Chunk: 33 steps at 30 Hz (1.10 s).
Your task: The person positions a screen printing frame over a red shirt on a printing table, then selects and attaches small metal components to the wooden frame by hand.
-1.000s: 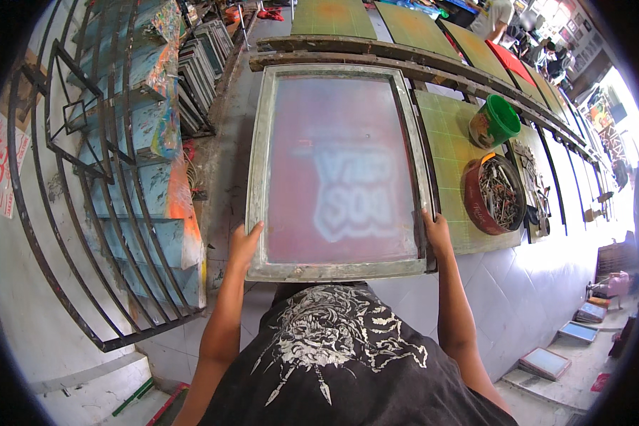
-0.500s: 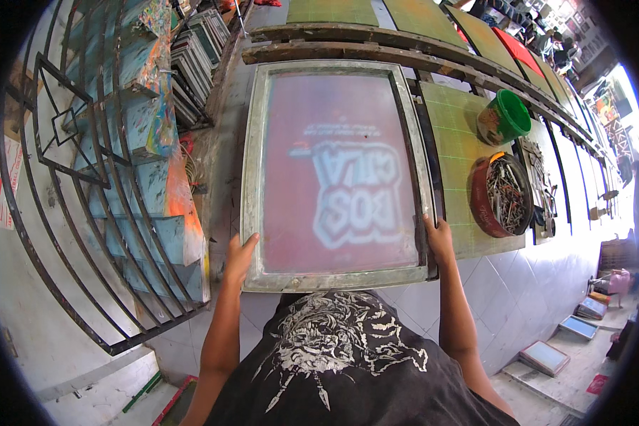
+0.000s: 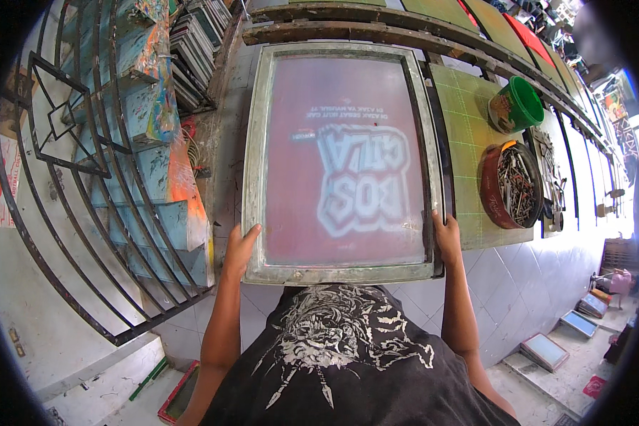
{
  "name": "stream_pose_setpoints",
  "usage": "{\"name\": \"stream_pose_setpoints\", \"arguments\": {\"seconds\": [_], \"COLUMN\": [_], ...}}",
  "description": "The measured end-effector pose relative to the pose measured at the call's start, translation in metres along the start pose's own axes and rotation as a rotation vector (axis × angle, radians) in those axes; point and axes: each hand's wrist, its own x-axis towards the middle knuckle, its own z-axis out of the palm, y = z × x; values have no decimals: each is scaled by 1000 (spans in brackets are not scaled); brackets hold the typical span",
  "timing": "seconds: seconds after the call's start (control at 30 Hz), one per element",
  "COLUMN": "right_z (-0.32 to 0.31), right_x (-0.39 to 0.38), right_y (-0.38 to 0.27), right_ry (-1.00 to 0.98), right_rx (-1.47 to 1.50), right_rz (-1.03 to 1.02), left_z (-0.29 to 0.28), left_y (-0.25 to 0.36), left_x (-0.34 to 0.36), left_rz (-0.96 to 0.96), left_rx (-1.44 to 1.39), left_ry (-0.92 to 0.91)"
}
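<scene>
In front of my body I hold a large screen printing screen (image 3: 341,92), a worn grey-green frame with translucent pinkish mesh carrying a pale lettered design. My left hand (image 3: 242,245) grips the frame's left side near the lower corner, thumb on top. My right hand (image 3: 448,238) grips the right side at about the same height. Just right of the screen lies a green gridded board (image 3: 465,213), bearing a green bucket (image 3: 522,99) and a dark red round tin (image 3: 497,177) full of small sticks or metal tools.
A black metal grille (image 3: 99,319) stands at left, beside paint-stained steps or shelves (image 3: 153,241) and stacked frames (image 3: 192,57). Rows of boards on dark rails (image 3: 326,30) run along the top. At lower right are small screens (image 3: 543,351) and a person in pink (image 3: 621,284).
The screen, still gripped by both my hands, has shifted slightly in the view, down then up and a little right. The surrounding boards, bucket and tin have shifted rightward in the picture.
</scene>
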Motion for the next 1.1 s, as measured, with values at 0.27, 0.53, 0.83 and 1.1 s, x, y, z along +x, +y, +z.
{"name": "stream_pose_setpoints", "arguments": {"seconds": [0.27, 0.53, 0.83, 1.1], "right_z": [4, -1, -1, -1], "right_x": [-6, -8, -4, -3], "right_y": [4, -1, -2, -3], "right_ry": [-12, -16, -6, -13], "right_rx": [56, 34, 2, 32], "right_rz": [24, 88, 60, 56], "left_z": [-4, -2, 5, 2], "left_y": [-10, -8, 3, -6], "left_x": [-5, -4, -7, -4], "left_rz": [-57, -62, -46, -71], "left_rx": [-29, 40, 12, 34], "left_ry": [6, 23, 14, 48]}}
